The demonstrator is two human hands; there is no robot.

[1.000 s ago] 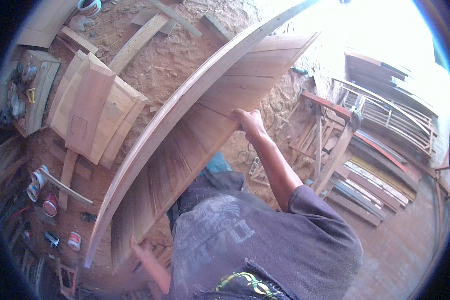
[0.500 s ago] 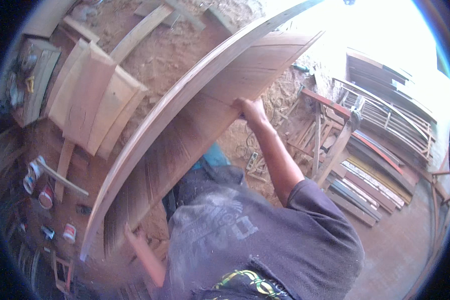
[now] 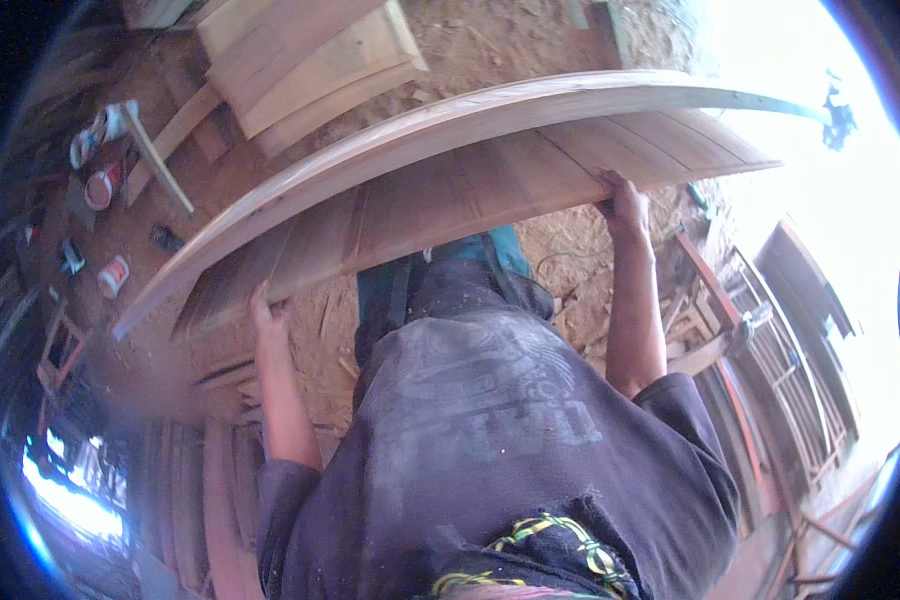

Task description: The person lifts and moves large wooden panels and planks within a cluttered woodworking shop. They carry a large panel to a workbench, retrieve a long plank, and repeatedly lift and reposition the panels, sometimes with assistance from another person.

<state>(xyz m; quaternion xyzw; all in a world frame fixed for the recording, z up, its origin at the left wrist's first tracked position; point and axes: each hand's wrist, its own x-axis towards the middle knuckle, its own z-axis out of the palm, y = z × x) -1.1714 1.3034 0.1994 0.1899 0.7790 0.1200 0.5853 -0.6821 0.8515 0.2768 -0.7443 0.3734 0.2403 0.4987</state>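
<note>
A long wooden panel (image 3: 450, 195), like a door, spans the view in front of my body, tilted with its near long edge toward me. My left hand (image 3: 267, 309) grips that near edge toward the panel's left end. Farther right, my right hand (image 3: 624, 204) is closed round the same edge, thumb on the upper face. The other fingers of both hands are mostly hidden at the panel's underside. A pale edge faces away from me and looks curved through the lens.
Pale wooden panels (image 3: 320, 70) lie on the shaving-covered floor beyond. Tins (image 3: 113, 276) and a red-and-white can (image 3: 103, 187) stand at the left. Lumber (image 3: 205, 490) is stacked at the lower left. A wooden frame (image 3: 785, 350) and more boards lean at the right.
The view and my body have turned, so the panel now lies more level across the picture instead of steeply diagonal. Both hands still hold its near edge.
</note>
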